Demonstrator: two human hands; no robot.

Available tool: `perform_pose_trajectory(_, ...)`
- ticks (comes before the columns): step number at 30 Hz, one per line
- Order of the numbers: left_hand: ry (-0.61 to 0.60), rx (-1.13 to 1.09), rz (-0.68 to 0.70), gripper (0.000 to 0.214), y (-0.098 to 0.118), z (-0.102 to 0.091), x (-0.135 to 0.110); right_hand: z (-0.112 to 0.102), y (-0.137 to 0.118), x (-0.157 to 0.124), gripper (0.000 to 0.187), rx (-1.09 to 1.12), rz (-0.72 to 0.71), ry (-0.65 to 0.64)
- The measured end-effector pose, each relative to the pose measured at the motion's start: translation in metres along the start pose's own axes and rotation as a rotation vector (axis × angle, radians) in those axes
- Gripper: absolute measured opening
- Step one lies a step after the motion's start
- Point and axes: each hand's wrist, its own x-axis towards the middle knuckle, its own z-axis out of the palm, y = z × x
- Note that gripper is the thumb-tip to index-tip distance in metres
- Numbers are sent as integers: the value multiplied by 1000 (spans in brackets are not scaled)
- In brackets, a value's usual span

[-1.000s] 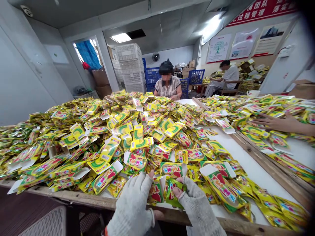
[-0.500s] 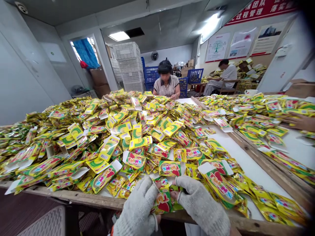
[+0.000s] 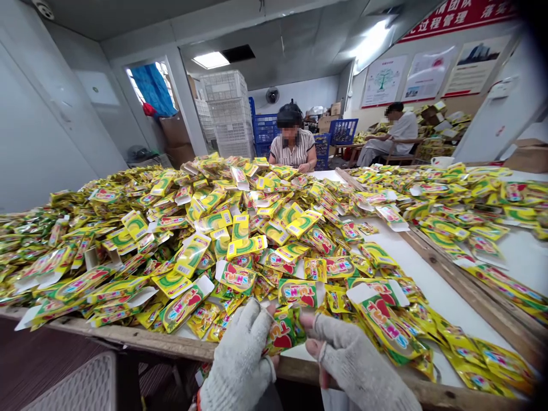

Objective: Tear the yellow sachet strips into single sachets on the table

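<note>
My left hand [image 3: 244, 354], in a white fingerless-tip glove, is closed around a small yellow and green carton [image 3: 280, 334] with colourful lettering and a red heart shape. The carton is tilted above the table's front edge. At its right end shows a green and yellow sachet [image 3: 298, 325], seemingly partly inside. My right hand [image 3: 346, 354], gloved the same way, is just right of that end, thumb and forefinger apart with nothing seen between them. Behind both hands rises a large pile of similar cartons [image 3: 240, 228], several with white flaps open. More sachets [image 3: 462, 348] lie at the right.
A wooden strip [image 3: 445, 262] divides the white tabletop [image 3: 411, 251]. Beyond the pile sits a person [image 3: 293, 142] with lowered hands; another person [image 3: 398, 131] sits at the back right. White crates [image 3: 226, 108] and blue crates [image 3: 265, 128] are stacked behind. A chair [image 3: 81, 382] stands at lower left.
My right hand has drawn back and down from the carton, its thumb and forefinger parting. The carton in my left hand has tilted and lifted slightly. A co-worker's hand at the far right has left view.
</note>
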Motion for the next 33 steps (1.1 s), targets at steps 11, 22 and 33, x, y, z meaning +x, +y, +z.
perform_pose_trajectory(11, 115, -605, -66, 76, 1, 1, -5, 8, 13, 6, 47, 92, -129, -144)
perform_pose_trajectory(22, -225, -1063, -430, 46, 16, -14, 3, 4, 17, 0, 45, -171, -72, -44)
perform_pose_trajectory(33, 37, -202, -321, 19, -38, -52, 22, -68, 2, -9, 49, 496, -294, 630)
